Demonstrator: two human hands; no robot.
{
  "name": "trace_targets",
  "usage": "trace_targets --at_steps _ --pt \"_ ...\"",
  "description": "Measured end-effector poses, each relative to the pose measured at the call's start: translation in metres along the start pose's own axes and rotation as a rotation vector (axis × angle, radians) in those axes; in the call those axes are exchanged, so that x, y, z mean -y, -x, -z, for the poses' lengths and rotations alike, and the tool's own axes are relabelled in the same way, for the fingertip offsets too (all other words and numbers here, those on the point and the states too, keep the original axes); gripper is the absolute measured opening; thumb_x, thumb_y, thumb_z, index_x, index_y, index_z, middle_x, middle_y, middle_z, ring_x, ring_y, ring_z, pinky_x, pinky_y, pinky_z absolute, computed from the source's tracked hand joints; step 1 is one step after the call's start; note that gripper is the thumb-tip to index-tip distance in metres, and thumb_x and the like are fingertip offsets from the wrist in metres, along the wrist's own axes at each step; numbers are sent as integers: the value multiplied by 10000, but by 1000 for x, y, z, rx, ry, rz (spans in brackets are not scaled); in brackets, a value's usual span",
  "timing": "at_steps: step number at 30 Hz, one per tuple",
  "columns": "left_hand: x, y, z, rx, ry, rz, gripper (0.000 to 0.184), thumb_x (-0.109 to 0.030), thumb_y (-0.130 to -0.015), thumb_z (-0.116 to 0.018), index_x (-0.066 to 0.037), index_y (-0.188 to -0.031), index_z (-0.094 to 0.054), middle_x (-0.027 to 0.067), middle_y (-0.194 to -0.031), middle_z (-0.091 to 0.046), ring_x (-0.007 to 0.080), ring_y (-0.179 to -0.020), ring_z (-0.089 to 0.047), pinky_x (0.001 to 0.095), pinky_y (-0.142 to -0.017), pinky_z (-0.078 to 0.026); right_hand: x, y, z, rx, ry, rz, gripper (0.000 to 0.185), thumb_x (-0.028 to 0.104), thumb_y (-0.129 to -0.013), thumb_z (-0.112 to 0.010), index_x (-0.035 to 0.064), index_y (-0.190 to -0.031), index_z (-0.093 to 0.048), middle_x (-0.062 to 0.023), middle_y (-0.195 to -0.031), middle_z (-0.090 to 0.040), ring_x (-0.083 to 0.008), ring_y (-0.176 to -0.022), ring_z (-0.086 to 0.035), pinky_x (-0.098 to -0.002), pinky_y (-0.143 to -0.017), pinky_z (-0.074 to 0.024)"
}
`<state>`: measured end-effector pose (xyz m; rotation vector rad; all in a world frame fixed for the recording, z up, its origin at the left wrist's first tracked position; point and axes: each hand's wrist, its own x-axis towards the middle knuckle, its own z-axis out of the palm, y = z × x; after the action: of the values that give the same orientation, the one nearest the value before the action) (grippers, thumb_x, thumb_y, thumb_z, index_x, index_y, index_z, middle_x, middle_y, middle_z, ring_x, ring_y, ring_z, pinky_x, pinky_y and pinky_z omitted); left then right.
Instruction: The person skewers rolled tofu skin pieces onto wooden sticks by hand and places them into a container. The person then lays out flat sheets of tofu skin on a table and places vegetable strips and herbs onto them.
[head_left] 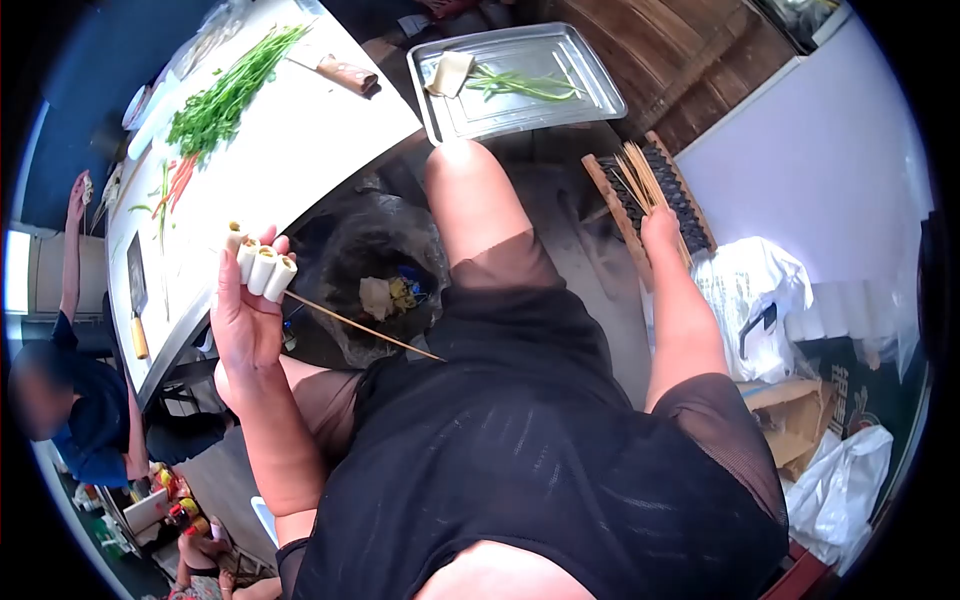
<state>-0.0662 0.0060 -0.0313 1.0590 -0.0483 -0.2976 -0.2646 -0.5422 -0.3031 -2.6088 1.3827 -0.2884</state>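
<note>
My left hand (245,310) is closed around a row of several pale rolls (262,268) threaded side by side on a bamboo skewer (365,328). The skewer's bare end sticks out toward my lap. On my right, my right hand (659,228) is at a bundle of thin bamboo skewers (641,175), its fingers wrapped at the lower part of the bundle. These lie over a wooden-framed seat with dark woven strips (612,190). Beyond my knee a metal tray (480,125) holds a folded pale sheet (450,74) and some green stems (520,84).
A white table (330,130) at left carries green herbs (235,95), red pepper strips (180,182), a wooden-handled knife (347,73) and a cleaver (138,300). Below is a lined bin (390,225). Another person (90,420) sits at left; plastic bags (755,300) are at right.
</note>
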Motion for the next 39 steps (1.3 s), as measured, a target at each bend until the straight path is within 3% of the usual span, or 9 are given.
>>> trace_targets --at_steps 7,11,15,20,21,23,25,29,39 --pt "27 -14 -10 75 -147 -65 485 -192 -1018 -467 33 -1424 -327 259 -1321 -520 292 -1157 -593 405 -1015 -475 -8 -1 1 210 143 -1 238 151 -914 -494 19 -976 -683 -220 -1077 -653 -382 -1035 -624 -462 -871 -525" --pt "53 -25 -2 59 116 -136 399 -191 -1015 -461 25 -1348 -414 220 -1317 -524 325 -1190 -561 494 -972 -499 8 -12 33 191 165 -79 292 177 -931 -455 17 -981 -694 -215 -1027 -676 -385 -992 -657 -507 -849 -532" --pt "59 -21 -8 60 357 -34 333 -218 -1019 -452 -19 -1285 -469 239 -1284 -546 396 -1182 -555 537 -998 -474 16 -19 41 -28 -21 237 213 252 -975 -449 75 -1031 -554 -184 -930 -675 -415 -896 -637 -523 -774 -483" --pt "55 -25 0 40 375 -55 320 -144 -995 -502 -23 -1287 -452 245 -1233 -568 369 -1132 -589 516 -996 -487 162 41 123 -7 -741 629 202 181 -986 -542 47 -1127 -599 -64 -876 -638 -157 -722 -584 -303 -694 -479" --pt "52 -25 1 14 381 -78 320 -144 -995 -502 -23 -1287 -452 245 -1233 -568 369 -1132 -589 516 -996 -487 194 68 147 312 -919 465 274 152 -974 -566 39 -1222 -593 -9 -914 -634 -78 -760 -539 -245 -706 -467" --pt "39 -26 0 2 419 -108 325 -164 -998 -510 -26 -1287 -451 246 -1239 -561 370 -1131 -587 512 -1001 -485 242 106 160 430 -1101 757 301 90 -958 -570 23 -1247 -618 23 -894 -619 -29 -706 -494 -191 -653 -441" --pt "28 -22 3 -32 484 -133 329 -171 -995 -525 -33 -1284 -449 241 -1217 -570 371 -1146 -575 521 -1000 -483 273 143 179 809 -1116 767 262 56 -947 -569 16 -1190 -661 29 -846 -607 -27 -689 -490 -183 -625 -429" --pt "18 -2 9 -60 557 -162 333 -90 -969 -548 -18 -1276 -441 234 -1234 -543 378 -1195 -537 543 -1009 -477 320 183 168 611 -1135 1156 232 37 -932 -597 12 -1151 -670 -114 -922 -705 -118 -795 -653 -234 -722 -504" --pt "10 20 18 -159 701 -241 304 5 -961 -511 56 -1251 -440 260 -1275 -522 379 -1244 -510 487 -1072 -455 326 196 165 783 -1071 1101 225 41 -933 -609 10 -1146 -672 -90 -896 -706 -81 -721 -620 -228 -658 -504"
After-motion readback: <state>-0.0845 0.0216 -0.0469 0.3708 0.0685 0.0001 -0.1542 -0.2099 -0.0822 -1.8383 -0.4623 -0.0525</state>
